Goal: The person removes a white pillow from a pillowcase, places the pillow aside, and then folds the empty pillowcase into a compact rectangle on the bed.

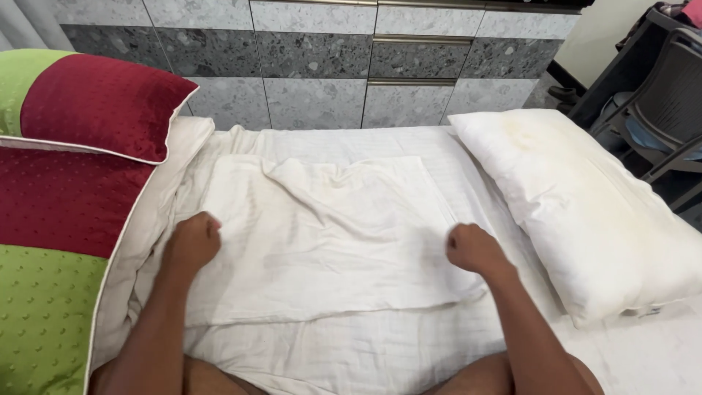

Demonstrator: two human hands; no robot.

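The white pillowcase (322, 234) lies flat in the middle of the bed sheet (380, 351), its long axis running left to right. The left hand (191, 241) and right hand (474, 249) are closed into fists on its two short ends, equally near, apparently gripping cloth. A bare pillow (585, 205) lies just right.

Bright even light, soft shadows, slight wide-angle distortion.

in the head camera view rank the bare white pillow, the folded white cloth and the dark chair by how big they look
1. Folded white cloth and bare white pillow: look about alike, not ranked.
2. Dark chair: smallest, though farther away and cut off by the frame.
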